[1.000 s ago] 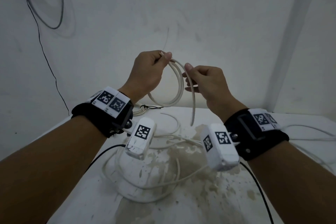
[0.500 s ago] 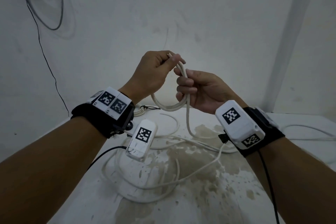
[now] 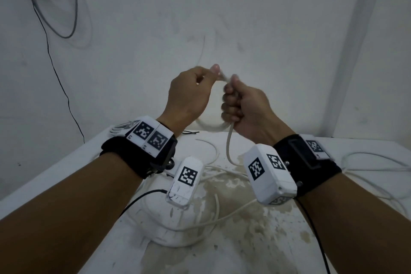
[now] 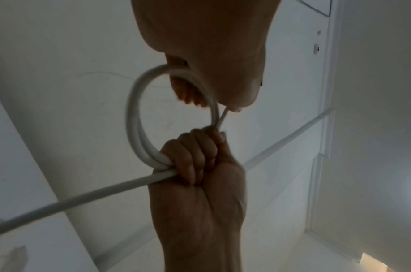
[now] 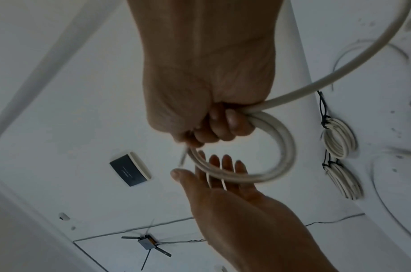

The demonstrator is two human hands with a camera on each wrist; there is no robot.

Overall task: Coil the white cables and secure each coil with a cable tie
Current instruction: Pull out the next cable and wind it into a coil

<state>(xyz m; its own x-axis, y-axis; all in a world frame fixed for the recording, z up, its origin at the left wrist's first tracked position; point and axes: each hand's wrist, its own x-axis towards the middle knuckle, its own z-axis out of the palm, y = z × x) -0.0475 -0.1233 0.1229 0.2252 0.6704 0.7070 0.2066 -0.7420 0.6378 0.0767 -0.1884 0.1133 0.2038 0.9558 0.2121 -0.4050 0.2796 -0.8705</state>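
Observation:
Above the table's far edge I hold a small white cable coil point(image 3: 210, 127) of a few loops. My right hand point(image 3: 242, 107) grips the coil's right side in a fist point(image 5: 211, 125). From that fist the cable's loose tail point(image 3: 229, 147) drops to the table. My left hand point(image 3: 191, 93) is at the coil's upper left. In the right wrist view its fingers point(image 5: 223, 165) lie straight behind the loops and the thumb stands apart. The coil point(image 4: 134, 117) shows no tie.
The stained white table point(image 3: 244, 251) carries loose white cables point(image 3: 200, 224), with more at the right point(image 3: 367, 162). Black cable ties point(image 3: 189, 133) lie at the far edge. Two tied coils point(image 5: 339, 141) lie nearby. The wall is close behind.
My right hand has closed into a fist round the coil and turned its wrist. My left hand has gone from pinching the coil's top to straight fingers behind it.

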